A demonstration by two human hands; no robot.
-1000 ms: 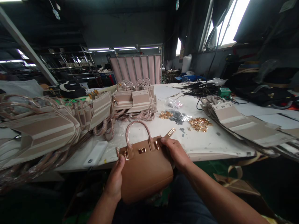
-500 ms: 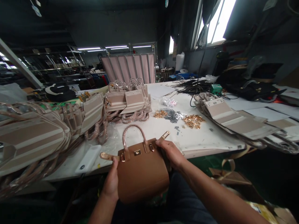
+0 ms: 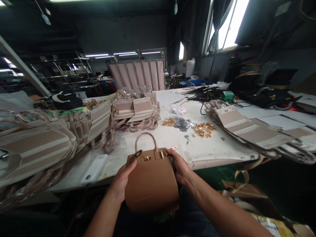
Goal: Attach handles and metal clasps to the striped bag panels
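Note:
A brown handbag [image 3: 151,184] with a wrapped top handle and gold fittings is held upright at the table's front edge, over my lap. My left hand [image 3: 122,179] grips its left side, the thumb pressing near a metal-tipped strap [image 3: 138,153] that lies folded over the bag's front. On the other side my right hand [image 3: 181,166] is closed around the upper right corner. A second metal-tipped strap end [image 3: 175,148] sticks out beyond those fingers. A gold turn-lock plate [image 3: 147,158] sits at the top middle of the front. The fingers behind the bag are hidden.
Piles of gold fittings [image 3: 204,130] and grey metal plates [image 3: 183,124] lie on the white table [image 3: 158,144]. Flat bag panels with wrapped handles are stacked at left [image 3: 37,144] and right [image 3: 247,125]. A white device [image 3: 94,168] lies near the front edge.
The left strap, which stuck out leftward, is now folded across the bag's front under my left thumb. The right strap end has tipped lower. My left hand has moved up and inward.

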